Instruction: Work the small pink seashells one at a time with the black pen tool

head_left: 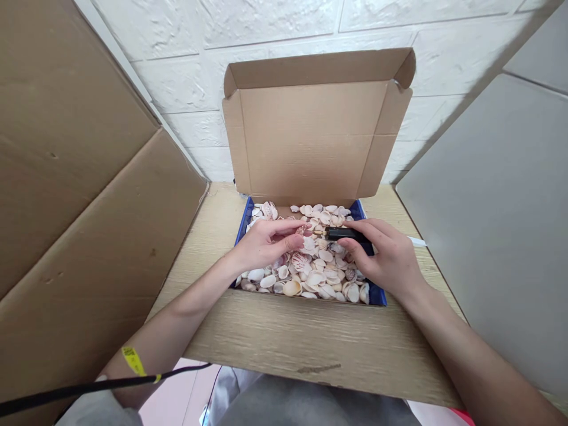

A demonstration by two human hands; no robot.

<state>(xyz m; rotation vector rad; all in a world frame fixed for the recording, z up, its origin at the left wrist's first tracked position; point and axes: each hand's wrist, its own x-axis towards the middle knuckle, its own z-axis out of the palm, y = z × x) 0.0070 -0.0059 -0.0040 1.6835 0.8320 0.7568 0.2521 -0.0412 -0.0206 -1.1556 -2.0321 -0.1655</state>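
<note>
Between its thumb and fingers my left hand [273, 239] pinches a small pinkish-brown seashell [303, 229]. My right hand [386, 251] is wrapped round a black mini drill [344, 234], which lies level and points left. Its thin brass-coloured tip [318, 232] reaches the shell's right edge; whether it touches or has entered the shell is too small to tell. Both hands hover over a blue-sided cardboard box [378, 294] filled with loose white, cream and pinkish seashells [316, 277].
The box's brown lid [313, 139] stands upright behind it, before a white brick-patterned wall [275, 23]. A cardboard panel [80, 195] rises at the left, a grey-white panel [497, 195] at the right. Across my left arm runs a black cable [89, 387]. The wooden tabletop [284, 337] ends near my body.
</note>
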